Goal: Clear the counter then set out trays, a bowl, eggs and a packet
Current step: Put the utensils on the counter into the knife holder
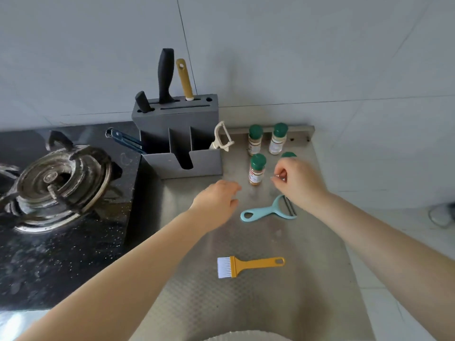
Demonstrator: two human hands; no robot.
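Clearing stage: my right hand [299, 179] curled around a green-capped spice jar [288, 155] at centre-right of the steel counter [258, 303]; my left hand [218, 198], relaxed and holding nothing, neared another jar [257, 169]. Lifting them away looked the next requirement.

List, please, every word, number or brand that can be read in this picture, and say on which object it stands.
None can be read.
Front spice bottle: its label shows print, too blurred to read.
Two back spice bottles: labels also too blurred.
Blue peeler and yellow brush: no text visible.
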